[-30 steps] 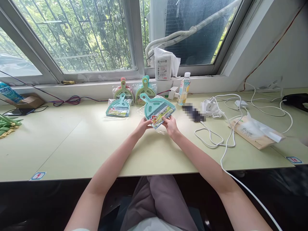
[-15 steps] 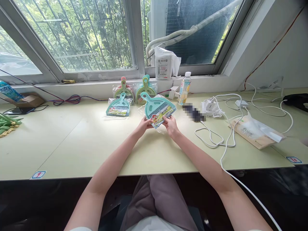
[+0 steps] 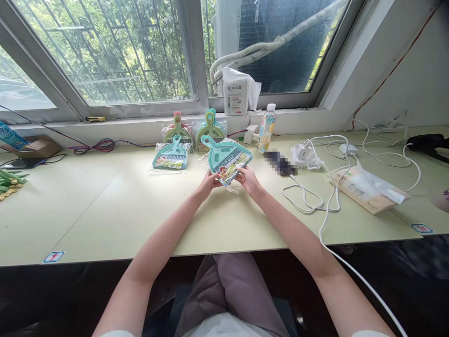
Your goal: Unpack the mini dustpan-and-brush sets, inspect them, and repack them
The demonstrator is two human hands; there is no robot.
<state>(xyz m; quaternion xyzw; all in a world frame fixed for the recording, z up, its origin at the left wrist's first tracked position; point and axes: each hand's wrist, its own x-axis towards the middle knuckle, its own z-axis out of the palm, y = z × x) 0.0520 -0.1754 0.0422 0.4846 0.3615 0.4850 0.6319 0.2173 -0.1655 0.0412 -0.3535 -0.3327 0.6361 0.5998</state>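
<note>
Window (image 3: 133, 56): we face it across the back of the table, bars and leaves outside.
Table (image 3: 105, 210): we have bare surface between our forearms and to our left; things crowd its back and right.
White cable (image 3: 328, 213): it loops beside our right forearm, crosses the tissue pack's left end and drops over the front edge, cluttering that side.
Tissue pack (image 3: 368, 189): it lies right of the loops.
Held dustpan-and-brush set (image 3: 229, 157): we have it tilted near the middle of the table, handle up-left, bagged.
Left hand (image 3: 209, 184): we pinch the set's lower left corner.
Right hand (image 3: 249, 181): we pinch its lower right edge, grip narrow.
Upright dustpan sets (image 3: 178, 131): they stand by the wall, directly behind the other two.
Teal dustpan set (image 3: 170, 154): it sits left of ours, just apart.
Bottle (image 3: 266, 128): it stands behind the pixelated dark object (image 3: 280, 163).
</note>
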